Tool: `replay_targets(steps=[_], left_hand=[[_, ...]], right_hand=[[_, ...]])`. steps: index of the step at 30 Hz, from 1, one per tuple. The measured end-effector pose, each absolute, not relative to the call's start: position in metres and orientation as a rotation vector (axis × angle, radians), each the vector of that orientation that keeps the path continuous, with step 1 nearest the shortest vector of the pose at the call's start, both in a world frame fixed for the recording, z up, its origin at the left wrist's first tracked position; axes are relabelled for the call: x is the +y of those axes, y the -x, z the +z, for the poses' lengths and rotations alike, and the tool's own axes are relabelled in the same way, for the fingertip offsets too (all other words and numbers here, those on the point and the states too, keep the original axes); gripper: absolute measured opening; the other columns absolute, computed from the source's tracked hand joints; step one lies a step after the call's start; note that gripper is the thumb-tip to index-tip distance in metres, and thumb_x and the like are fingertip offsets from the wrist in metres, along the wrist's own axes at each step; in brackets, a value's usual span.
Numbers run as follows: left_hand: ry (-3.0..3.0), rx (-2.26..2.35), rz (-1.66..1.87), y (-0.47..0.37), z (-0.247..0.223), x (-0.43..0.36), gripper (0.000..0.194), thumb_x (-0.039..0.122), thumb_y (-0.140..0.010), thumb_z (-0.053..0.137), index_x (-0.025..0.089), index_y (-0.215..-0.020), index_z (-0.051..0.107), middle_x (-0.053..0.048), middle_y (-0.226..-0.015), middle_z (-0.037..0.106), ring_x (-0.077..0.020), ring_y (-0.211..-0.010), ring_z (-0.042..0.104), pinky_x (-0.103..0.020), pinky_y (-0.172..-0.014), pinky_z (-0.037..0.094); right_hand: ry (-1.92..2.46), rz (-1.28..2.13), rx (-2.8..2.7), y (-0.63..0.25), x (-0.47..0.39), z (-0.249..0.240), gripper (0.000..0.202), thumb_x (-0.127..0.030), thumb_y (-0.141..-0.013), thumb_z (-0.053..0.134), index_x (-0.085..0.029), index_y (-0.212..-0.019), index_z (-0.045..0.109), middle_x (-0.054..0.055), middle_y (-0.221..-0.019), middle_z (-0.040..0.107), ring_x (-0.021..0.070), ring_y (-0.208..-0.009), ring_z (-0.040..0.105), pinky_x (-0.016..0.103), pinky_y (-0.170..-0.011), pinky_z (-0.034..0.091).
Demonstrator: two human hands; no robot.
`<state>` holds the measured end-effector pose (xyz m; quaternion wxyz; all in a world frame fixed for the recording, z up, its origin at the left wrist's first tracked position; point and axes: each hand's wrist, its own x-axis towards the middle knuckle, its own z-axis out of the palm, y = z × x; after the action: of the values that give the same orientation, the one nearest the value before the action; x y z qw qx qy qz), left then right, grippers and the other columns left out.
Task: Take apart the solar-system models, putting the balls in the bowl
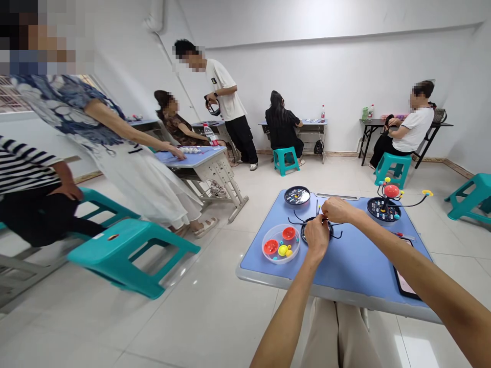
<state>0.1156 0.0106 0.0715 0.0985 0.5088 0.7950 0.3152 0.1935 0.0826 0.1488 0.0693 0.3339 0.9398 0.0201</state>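
Both my hands meet over a black round base with several thin black curved arms spreading out from it. The fingers of my left hand are closed near the centre of the base. My right hand is pinched beside it, just above and to the right. What the fingertips hold is too small and hidden to make out. Left of my hands sits a clear round tray with red cups, a yellow piece and small beads. An assembled model with a red ball stands at the table's back right.
Another black disc lies at the back left of the blue table. A phone and a pen are at the right, near my right forearm. Teal stools and several people are around the room.
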Motion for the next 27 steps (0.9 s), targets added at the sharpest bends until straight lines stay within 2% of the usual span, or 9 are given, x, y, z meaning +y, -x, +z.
replay_targets(steps=[8,14,18,21,24,27], left_hand=[[-1.507,2.345,0.927,-0.114,0.074,0.009,0.031,0.016,-0.086,0.048,0.023,-0.104,0.073,-0.01,-0.092,0.076,-0.0231,-0.09,0.068,-0.029,-0.073,0.041],[-1.473,2.337,0.968,-0.116,0.072,0.008,0.031,0.017,-0.088,0.047,0.023,-0.106,0.072,-0.009,-0.09,0.076,-0.0225,-0.088,0.069,-0.028,-0.07,0.039],[-1.469,2.334,1.007,-0.116,0.068,0.011,0.031,0.017,-0.089,0.046,0.021,-0.106,0.072,-0.011,-0.093,0.076,-0.0225,-0.088,0.069,-0.028,-0.072,0.04],[-1.476,2.295,1.065,-0.115,0.066,0.011,0.031,0.019,-0.09,0.047,0.02,-0.111,0.07,-0.01,-0.093,0.076,-0.0216,-0.09,0.069,-0.028,-0.076,0.041],[-1.496,2.211,1.142,-0.111,0.061,0.005,0.036,0.022,-0.092,0.048,0.019,-0.125,0.062,-0.007,-0.086,0.075,-0.0193,-0.084,0.069,-0.028,-0.077,0.043],[-1.49,2.177,1.362,-0.111,0.051,-0.011,0.039,0.028,-0.096,0.045,0.017,-0.132,0.055,-0.008,-0.09,0.074,-0.0189,-0.083,0.068,-0.029,-0.079,0.046]], right_hand=[[-0.8,0.148,2.933,-0.189,0.082,0.163,0.022,-0.007,-0.078,0.057,-0.013,-0.088,0.076,0.015,-0.096,0.073,0.0229,-0.093,0.064,0.025,-0.07,0.04],[-0.944,0.037,2.856,-0.182,0.078,0.161,0.021,-0.008,-0.075,0.058,-0.014,-0.085,0.075,0.013,-0.087,0.072,0.0189,-0.075,0.064,0.024,-0.058,0.035],[-1.05,-0.129,2.947,-0.188,0.081,0.153,0.025,-0.009,-0.078,0.054,-0.016,-0.09,0.074,0.01,-0.091,0.073,0.0173,-0.078,0.064,0.023,-0.06,0.035],[-1.337,-0.228,3.007,-0.209,0.087,0.151,0.033,-0.01,-0.084,0.047,-0.017,-0.105,0.07,0.009,-0.101,0.073,0.0169,-0.087,0.064,0.023,-0.067,0.038],[-1.819,-0.157,2.79,-0.243,0.075,0.139,0.033,-0.011,-0.09,0.038,-0.013,-0.107,0.067,0.013,-0.098,0.072,0.0208,-0.091,0.064,0.026,-0.069,0.038],[-1.874,-0.205,2.655,-0.274,0.035,0.107,0.027,-0.027,-0.096,0.045,-0.012,-0.109,0.063,0.013,-0.092,0.07,0.0235,-0.088,0.065,0.028,-0.066,0.037]])
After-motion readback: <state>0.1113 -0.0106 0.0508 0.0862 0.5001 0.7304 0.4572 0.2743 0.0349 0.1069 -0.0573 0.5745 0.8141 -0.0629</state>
